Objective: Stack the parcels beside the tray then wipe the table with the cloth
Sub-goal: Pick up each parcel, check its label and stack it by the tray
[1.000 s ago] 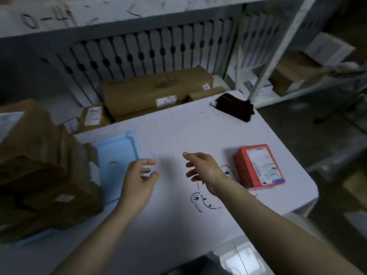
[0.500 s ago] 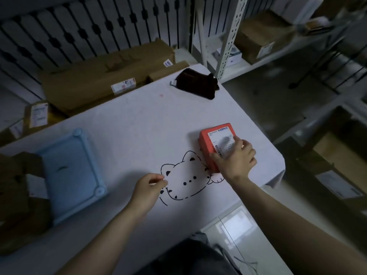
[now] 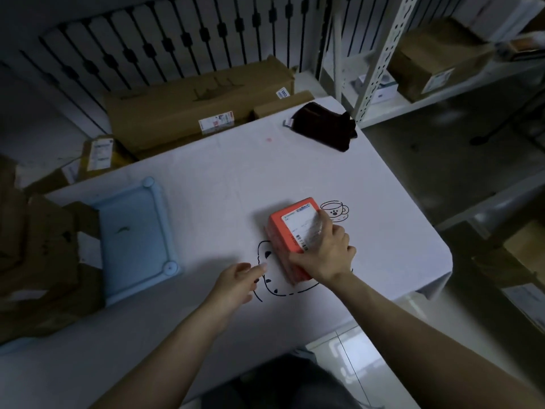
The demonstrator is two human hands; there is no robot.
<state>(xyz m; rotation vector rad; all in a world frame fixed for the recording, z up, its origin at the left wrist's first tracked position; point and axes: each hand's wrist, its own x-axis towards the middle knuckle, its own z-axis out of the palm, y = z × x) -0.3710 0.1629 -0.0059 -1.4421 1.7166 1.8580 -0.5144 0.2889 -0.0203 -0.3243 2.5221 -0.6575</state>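
Note:
An orange parcel point(image 3: 290, 231) with a white label sits tilted up off the white table point(image 3: 236, 178), over a cat drawing. My right hand point(image 3: 324, 255) grips its near right side, fingers across the label. My left hand point(image 3: 239, 283) hovers just left of the parcel, fingers loosely curled, holding nothing. A light blue tray point(image 3: 135, 237) lies at the table's left. Brown cardboard parcels point(image 3: 38, 261) are piled left of the tray. A dark cloth point(image 3: 323, 125) lies crumpled at the far right corner.
A long cardboard box point(image 3: 188, 113) and smaller boxes point(image 3: 98, 153) lie behind the table by a black railing. A metal shelf upright point(image 3: 380, 60) with boxes stands at the right. The table's right edge drops to the floor.
My right hand reached the orange parcel, took hold of it, lifted its edge and slid it left. My left hand moved from the tray toward the parcel.

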